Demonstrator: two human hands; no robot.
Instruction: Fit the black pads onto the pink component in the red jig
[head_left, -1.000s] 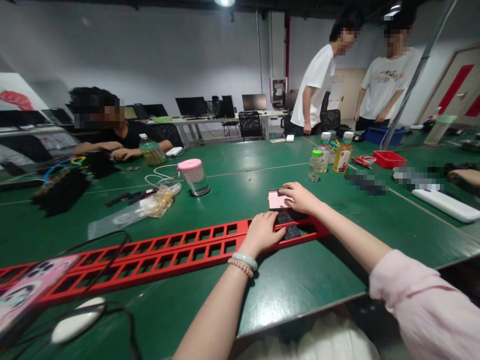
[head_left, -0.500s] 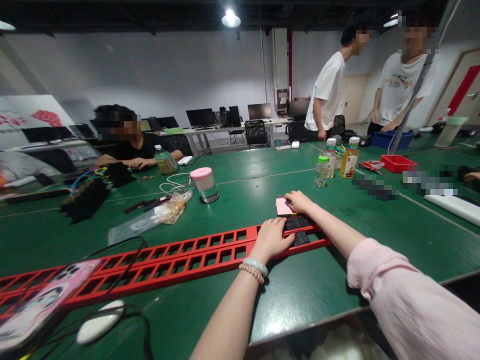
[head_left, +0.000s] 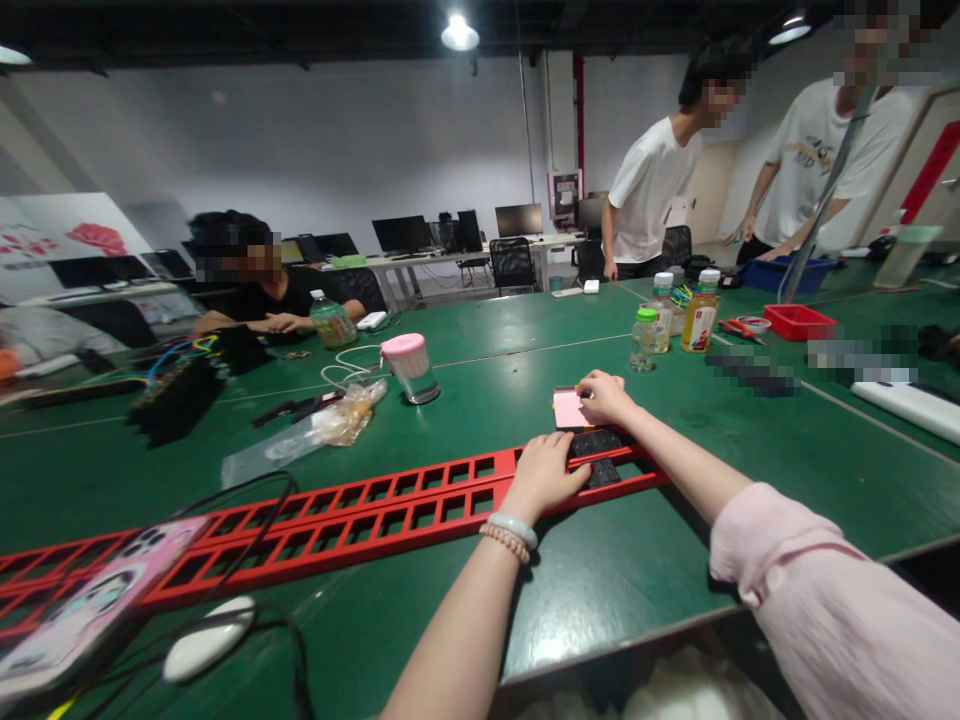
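While the left hand (head_left: 541,476) lies flat on the right end of the red slotted rack (head_left: 360,515), its fingers are spread wide and pressing down, gripping nothing. Just ahead of those fingers sit the black parts (head_left: 596,455) seated in the rack's last slots.

Right hand (head_left: 606,396): fingers curled narrow over the far edge of the small pink-faced device (head_left: 568,408), which lies on the green tabletop (head_left: 637,570) touching the rack's far side. Thumb and index appear to pinch its right edge; the exact contact is hidden by the hand.

Change over the last second: the right hand has slid a little toward the device's right end, so more of the pink face shows. Left hand unchanged on the rack. The view has lifted slightly. Judged: the rack is being steadied while the device is handled; no part has left its slot.

Well left of the left hand: a pink phone (head_left: 82,615) and a white mouse (head_left: 201,650) among black cables. Beyond the right hand: drink bottles (head_left: 701,312). Other people sit and stand at the far side.
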